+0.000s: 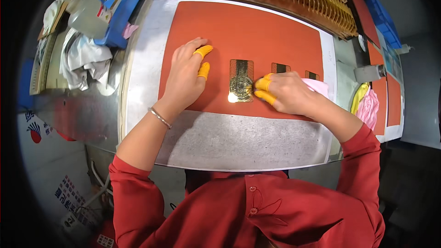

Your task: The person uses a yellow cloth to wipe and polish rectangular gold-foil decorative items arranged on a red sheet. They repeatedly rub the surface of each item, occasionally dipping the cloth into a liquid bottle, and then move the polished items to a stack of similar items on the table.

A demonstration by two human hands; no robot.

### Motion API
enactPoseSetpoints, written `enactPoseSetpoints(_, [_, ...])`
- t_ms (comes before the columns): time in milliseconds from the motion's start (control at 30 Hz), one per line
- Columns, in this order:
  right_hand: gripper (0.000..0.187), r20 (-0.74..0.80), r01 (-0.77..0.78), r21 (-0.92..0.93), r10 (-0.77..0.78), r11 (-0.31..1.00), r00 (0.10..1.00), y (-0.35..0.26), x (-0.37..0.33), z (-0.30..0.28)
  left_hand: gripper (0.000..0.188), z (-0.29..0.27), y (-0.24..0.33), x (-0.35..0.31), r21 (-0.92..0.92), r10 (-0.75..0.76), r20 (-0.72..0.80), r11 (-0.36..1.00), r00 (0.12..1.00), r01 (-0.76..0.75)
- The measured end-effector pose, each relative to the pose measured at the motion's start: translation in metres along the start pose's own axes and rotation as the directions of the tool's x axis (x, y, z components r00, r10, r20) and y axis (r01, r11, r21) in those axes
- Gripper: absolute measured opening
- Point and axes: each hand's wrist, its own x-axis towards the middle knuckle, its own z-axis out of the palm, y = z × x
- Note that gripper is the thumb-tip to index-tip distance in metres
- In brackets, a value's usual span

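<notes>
— Lying where? Gold card [241, 81] sitting flat on the orange mat [285, 32], long axis running away from the body, short edge nearest.

— Gripping it? Right hand [287, 93] touching its right edge with capped fingertips, not clasping; left hand [186, 76] resting open beside it, holding nothing.

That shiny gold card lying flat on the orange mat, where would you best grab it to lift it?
Probably by its two long side edges. The gold card lies flat on the orange mat, so there is nothing to get under from above. The right hand already has capped fingertips at its right edge; the left hand rests on the mat, clear of the card's left edge.
</notes>
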Motion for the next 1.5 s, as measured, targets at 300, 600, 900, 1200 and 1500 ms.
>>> enactPoseSetpoints(300, [0.013,-0.152,-0.049,-0.113,0.031,0.992,0.988,0.021,0.058,0.02,0.032,0.001,-0.006,-0.003,-0.034,-0.01,-0.007,0.999,1.0,0.01])
enactPoseSetpoints(600, [0.007,-0.129,-0.088,0.049,0.093,0.995,0.987,-0.059,-0.061,-0.015,0.064,-0.003,0.014,-0.002,-0.042,0.057,0.071,0.998,0.996,-0.054])
enactPoseSetpoints(900, [0.007,-0.454,-0.505,0.488,0.701,0.712,0.55,0.029,-0.162,-0.028,0.091,0.007,0.052,0.019,0.072,0.088,0.376,0.99,0.922,-0.124])
enactPoseSetpoints(1200, [0.005,-0.506,-0.286,0.789,0.839,0.544,0.201,0.079,-0.181,-0.001,0.082,-0.009,0.075,0.019,0.161,0.069,0.481,0.973,0.874,-0.165])
enactPoseSetpoints(1500, [0.004,-0.489,-0.202,0.824,0.845,0.529,0.216,0.083,-0.194,0.006,0.083,-0.081,0.035,0.149,0.331,0.243,0.143,0.902,0.959,-0.278])
